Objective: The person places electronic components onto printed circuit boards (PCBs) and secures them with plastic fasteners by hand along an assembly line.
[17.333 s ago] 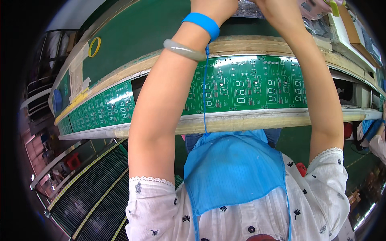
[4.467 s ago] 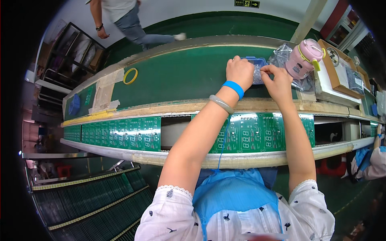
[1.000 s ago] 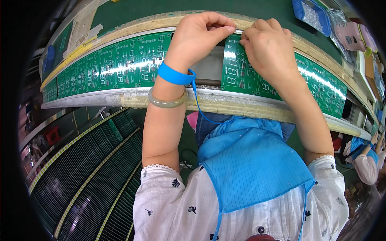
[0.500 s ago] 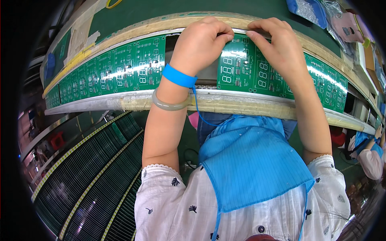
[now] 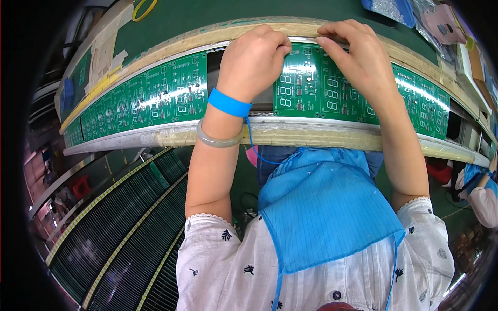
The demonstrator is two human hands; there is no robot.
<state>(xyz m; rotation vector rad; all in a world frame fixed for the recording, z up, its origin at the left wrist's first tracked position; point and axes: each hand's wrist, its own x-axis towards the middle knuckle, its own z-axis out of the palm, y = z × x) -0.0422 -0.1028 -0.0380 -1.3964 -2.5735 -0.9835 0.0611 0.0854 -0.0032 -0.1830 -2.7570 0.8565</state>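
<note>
A green circuit board (image 5: 298,98) with white printed digit outlines lies in the rail track in front of me. My left hand (image 5: 255,62) is curled at its far left corner, thumb and forefinger pinched together. Whatever may be between those fingertips is too small to make out. At the board's far edge, a little to the right, my right hand (image 5: 360,57) is bent with thumb and forefinger tips close together; what they hold is also hidden. A blue wrist strap (image 5: 229,103) with a cord and a grey bangle (image 5: 218,141) are on my left arm.
More green boards (image 5: 140,96) run along the track to the left, beyond a dark gap (image 5: 214,70). Wooden rails (image 5: 176,44) border the track. A blue bin of clear small parts (image 5: 389,10) stands far right. Dark slotted racks (image 5: 124,223) stand lower left. Another person (image 5: 482,199) is at the right edge.
My left hand and the board's left end sit slightly further left in the picture, while the whole view has tilted a little. My right hand stays nearly in place, its grip much the same.
</note>
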